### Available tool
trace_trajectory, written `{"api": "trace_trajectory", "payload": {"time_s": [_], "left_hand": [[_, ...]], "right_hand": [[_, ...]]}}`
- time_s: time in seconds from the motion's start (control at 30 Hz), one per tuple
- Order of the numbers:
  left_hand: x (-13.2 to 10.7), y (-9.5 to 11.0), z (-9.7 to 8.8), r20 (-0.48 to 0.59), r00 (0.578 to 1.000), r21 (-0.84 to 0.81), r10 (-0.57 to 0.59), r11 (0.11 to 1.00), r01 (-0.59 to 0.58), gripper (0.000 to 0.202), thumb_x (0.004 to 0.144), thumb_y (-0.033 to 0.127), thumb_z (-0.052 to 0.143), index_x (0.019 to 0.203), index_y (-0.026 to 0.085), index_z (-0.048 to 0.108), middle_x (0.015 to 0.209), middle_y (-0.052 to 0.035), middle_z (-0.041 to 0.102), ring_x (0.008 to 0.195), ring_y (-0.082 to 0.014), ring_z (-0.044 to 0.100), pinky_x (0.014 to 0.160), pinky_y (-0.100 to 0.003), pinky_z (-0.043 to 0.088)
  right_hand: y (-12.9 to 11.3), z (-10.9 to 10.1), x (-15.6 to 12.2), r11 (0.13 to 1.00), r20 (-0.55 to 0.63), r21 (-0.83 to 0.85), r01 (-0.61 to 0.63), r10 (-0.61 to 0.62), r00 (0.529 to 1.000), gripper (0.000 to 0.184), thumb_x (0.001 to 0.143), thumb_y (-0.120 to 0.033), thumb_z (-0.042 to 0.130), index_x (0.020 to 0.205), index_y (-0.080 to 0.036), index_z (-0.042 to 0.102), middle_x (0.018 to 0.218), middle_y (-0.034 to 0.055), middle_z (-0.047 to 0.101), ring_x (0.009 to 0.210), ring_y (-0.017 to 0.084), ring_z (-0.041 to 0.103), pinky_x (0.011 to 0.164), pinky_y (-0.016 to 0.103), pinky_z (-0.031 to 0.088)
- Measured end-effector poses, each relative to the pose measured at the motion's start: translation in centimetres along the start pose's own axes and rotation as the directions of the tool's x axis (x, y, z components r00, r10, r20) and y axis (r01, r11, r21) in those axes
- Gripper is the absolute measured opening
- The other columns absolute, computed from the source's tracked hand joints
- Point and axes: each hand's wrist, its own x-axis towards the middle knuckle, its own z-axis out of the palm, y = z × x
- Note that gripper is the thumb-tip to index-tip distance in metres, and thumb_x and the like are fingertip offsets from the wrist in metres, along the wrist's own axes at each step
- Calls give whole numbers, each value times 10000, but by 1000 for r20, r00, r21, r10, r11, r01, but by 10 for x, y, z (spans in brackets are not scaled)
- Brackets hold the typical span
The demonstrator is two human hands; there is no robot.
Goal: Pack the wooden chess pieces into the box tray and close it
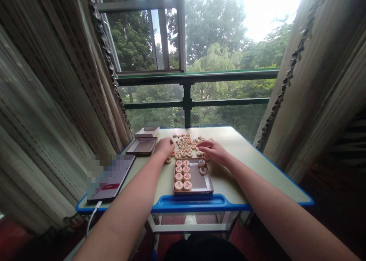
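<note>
Round wooden Chinese chess pieces lie in a loose pile beyond a shallow box. Inside this box, two columns of red-lettered pieces fill the left side, and two dark-lettered pieces sit at the upper right. My left hand is at the pile's left edge, fingers curled in; whatever is between them is hidden. One piece lies just below that hand. Over the pile's right side, my right hand has its fingers stretched out and apart, close above some pieces, with no piece visibly held.
A second shallow box and a pale box part lie at the table's left back. A tablet-like device with a white cable rests at left. The table has a blue rim and stands by a window with a green railing.
</note>
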Motion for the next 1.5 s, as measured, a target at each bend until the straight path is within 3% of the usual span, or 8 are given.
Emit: {"api": "trace_trajectory", "payload": {"time_s": [0.2,0.4,0.53,0.63,0.77,0.97,1.17,1.5], "left_hand": [[1,0,2,11,998,-63,69,996,-68,146,603,126,648,736,186,650,822,-83,664,802,-233,608,741,-332,440],[5,-1,3,-33,999,-230,-10,973,2,183,611,163,677,790,149,641,840,-76,670,807,-201,617,743,-310,460],[3,8,1,37,998,-571,-47,819,60,251,596,203,717,820,124,636,873,-86,678,830,-185,621,752,-307,482],[-3,16,-1,136,991,-692,-9,715,101,297,557,244,758,802,110,656,871,-98,685,830,-201,623,755,-334,491],[-9,23,-2,213,975,-745,56,655,125,341,519,241,787,812,107,674,888,-97,686,840,-199,623,792,-349,485],[-19,37,-5,321,926,-725,200,681,104,344,540,245,788,838,111,678,874,-88,681,831,-190,618,781,-330,479],[-32,50,-11,384,873,-745,300,660,101,363,551,278,792,850,109,676,856,-81,678,793,-170,615,769,-322,478],[-32,55,-4,387,871,-859,303,462,221,382,558,272,792,874,96,671,829,-73,689,801,-175,641,839,-355,480]], "right_hand": [[4,4,2,995,30,-93,27,-24,999,327,717,-398,592,901,-143,683,706,34,631,555,111,519,520,241,430],[5,3,1,991,18,-114,67,-66,998,306,747,-389,558,885,-150,690,804,50,635,564,106,526,523,241,431],[5,3,1,986,-9,-149,68,-70,997,276,754,-361,558,887,-159,692,840,59,649,593,115,537,549,251,443],[6,3,3,979,-34,-189,73,-80,996,244,748,-331,568,886,-170,690,854,59,662,615,124,539,573,263,453],[9,5,5,966,-39,-229,118,-131,991,208,733,-312,591,866,-184,689,892,56,669,687,144,563,627,275,464],[4,6,3,942,-38,-259,213,-230,972,235,718,-262,617,936,-195,671,936,62,662,823,176,579,712,295,462],[-2,7,0,948,-40,-200,249,-262,964,245,708,-269,631,934,-178,660,892,61,665,756,156,580,668,280,468],[-8,3,-1,943,-90,-111,314,-324,942,288,722,-342,621,938,-156,669,680,32,662,590,124,583,572,246,471]]}}
